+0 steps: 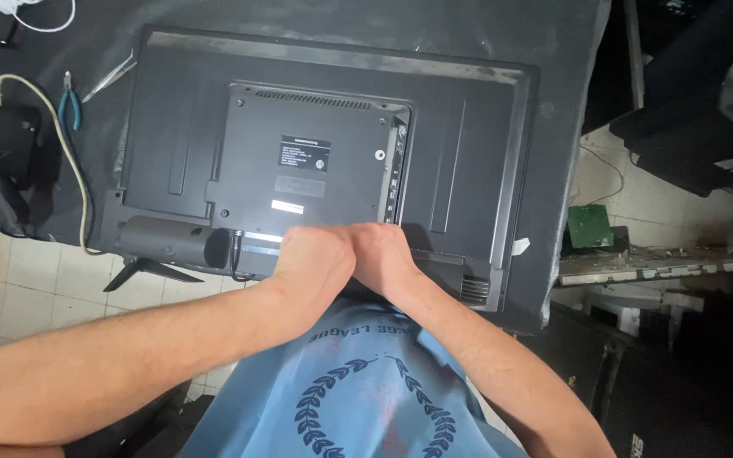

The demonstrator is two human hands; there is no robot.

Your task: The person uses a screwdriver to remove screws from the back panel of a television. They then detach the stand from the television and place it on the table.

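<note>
Left hand [314, 259] and right hand [381, 254] are pressing, clenched together, against the lower edge of a face-down television [324, 161] lying on the counter [553, 102].

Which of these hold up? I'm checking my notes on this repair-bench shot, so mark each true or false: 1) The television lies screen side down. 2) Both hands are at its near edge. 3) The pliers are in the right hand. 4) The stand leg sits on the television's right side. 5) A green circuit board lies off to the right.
1) True: the television shows its black back cover.
2) True: the left hand and right hand are pressed together at the near edge.
3) False: the blue-handled pliers lie on the table, far from both hands.
4) False: the stand leg sticks out at the lower left corner.
5) True: the green circuit board lies beyond the table.
</note>
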